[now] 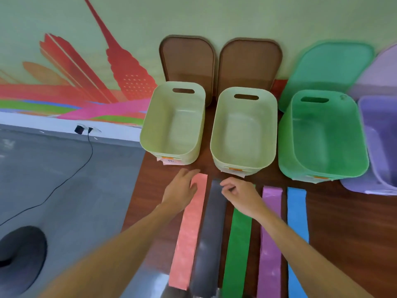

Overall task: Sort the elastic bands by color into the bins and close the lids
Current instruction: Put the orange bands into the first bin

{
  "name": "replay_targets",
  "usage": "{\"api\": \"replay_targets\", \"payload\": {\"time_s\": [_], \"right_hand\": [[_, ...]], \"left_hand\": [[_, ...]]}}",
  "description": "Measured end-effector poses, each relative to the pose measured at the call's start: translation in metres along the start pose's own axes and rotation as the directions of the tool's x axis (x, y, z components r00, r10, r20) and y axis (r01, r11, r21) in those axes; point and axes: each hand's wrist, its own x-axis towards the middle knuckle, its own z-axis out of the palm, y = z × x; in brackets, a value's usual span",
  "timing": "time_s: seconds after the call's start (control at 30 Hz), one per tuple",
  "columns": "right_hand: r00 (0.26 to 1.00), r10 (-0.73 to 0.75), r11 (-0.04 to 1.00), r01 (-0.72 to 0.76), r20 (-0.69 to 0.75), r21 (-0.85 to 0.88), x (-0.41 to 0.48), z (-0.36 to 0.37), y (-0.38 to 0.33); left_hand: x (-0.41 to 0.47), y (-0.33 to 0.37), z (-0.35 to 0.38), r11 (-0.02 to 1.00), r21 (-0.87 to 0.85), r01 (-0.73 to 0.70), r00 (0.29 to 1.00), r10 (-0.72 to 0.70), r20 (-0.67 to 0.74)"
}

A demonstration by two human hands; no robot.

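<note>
Salmon-pink band [189, 229] leftmost of five elastic bands laid flat and parallel near the left edge of the tabletop [343, 222], running from the near edge toward the bins; next to it, in order, dark grey band [211, 239], green band [237, 250], purple band [269, 244], blue band [297, 222]. Spaced apart, probably to keep each colour easy to take singly.

Left hand [180, 190] open, straight fingers resting on the far end of the salmon-pink band, likely to pin it or gather it. Right hand [240, 194] curled, thumb and forefinger seemingly pinching the far end of the dark grey band; blurred there, so grip not fully certain.

Along the far edge, four open bins in a row: left pale green bin [148, 134], second pale green bin [217, 136], green bin [285, 136], purple bin [365, 117]. Lids propped against the wall behind, out of the way for loading: left brown lid [189, 59], right brown lid [249, 61], green lid [328, 67], purple lid [380, 69]. No band visible in any bin.

Purple bin and purple lid cut off at the right; near ends of the bands cut off below. Far end of the green band hidden under the right hand. Labels on the bin fronts unreadable.
</note>
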Motion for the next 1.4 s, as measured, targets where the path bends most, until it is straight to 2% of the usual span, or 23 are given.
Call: {"api": "replay_targets", "payload": {"time_s": [0.17, 0.37, 0.53, 0.7, 0.8, 0.9, 0.97, 1.07, 1.17, 1.23, 1.4], "right_hand": [[0.999, 0.05, 0.999, -0.05, -0.006, -0.013, -0.001, 0.0, 0.015], [0.995, 0.099, 0.993, -0.099, -0.012, -0.063, -0.007, 0.009, 0.022], [0.995, 0.097, 0.994, -0.097, -0.005, -0.058, -0.007, 0.015, 0.013], [0.997, 0.052, 0.996, -0.056, -0.055, -0.065, 0.007, 0.023, -0.003], [0.997, -0.009, 0.993, 0.001, -0.071, -0.121, 0.018, 0.031, -0.018], [0.996, -0.053, 0.974, 0.035, -0.076, -0.222, 0.031, 0.044, -0.029], [0.997, -0.063, 0.952, 0.046, -0.045, -0.303, 0.037, 0.051, -0.038], [0.999, -0.037, 0.916, 0.029, -0.012, -0.401, 0.042, 0.064, -0.045], [1.0, 0.018, 0.888, -0.02, -0.01, -0.459, 0.046, 0.079, -0.044], [0.998, 0.036, 0.882, -0.055, -0.051, -0.468, 0.049, 0.086, -0.043], [0.978, -0.042, 0.863, -0.067, -0.203, -0.5, 0.049, 0.087, -0.041]], "left_hand": [[0.024, -0.001, 0.015, 0.998, 0.061, 0.0, 0.998, 0.004, -0.061], [0.027, -0.009, 0.021, 0.995, 0.058, -0.081, 0.974, 0.091, -0.205], [0.024, -0.017, 0.018, 0.988, 0.024, -0.15, 0.969, 0.152, -0.196], [0.009, -0.024, 0.006, 0.969, 0.047, -0.241, 0.95, 0.245, -0.193], [0.0, -0.028, -0.002, 0.98, -0.01, -0.2, 0.969, 0.196, -0.154], [-0.003, -0.033, -0.013, 0.952, -0.277, -0.128, 0.99, 0.107, -0.089], [-0.007, -0.033, -0.023, 0.917, -0.387, -0.091, 0.996, 0.076, -0.054], [-0.014, -0.039, -0.036, 0.909, -0.403, -0.104, 0.994, 0.081, -0.074], [-0.02, -0.045, -0.049, 0.888, -0.456, -0.055, 0.997, 0.028, -0.068], [-0.023, -0.049, -0.057, 0.874, -0.486, -0.025, 0.999, 0.002, -0.047], [-0.031, -0.061, -0.07, 0.894, -0.449, 0.0, 1.0, -0.005, -0.01]]}}
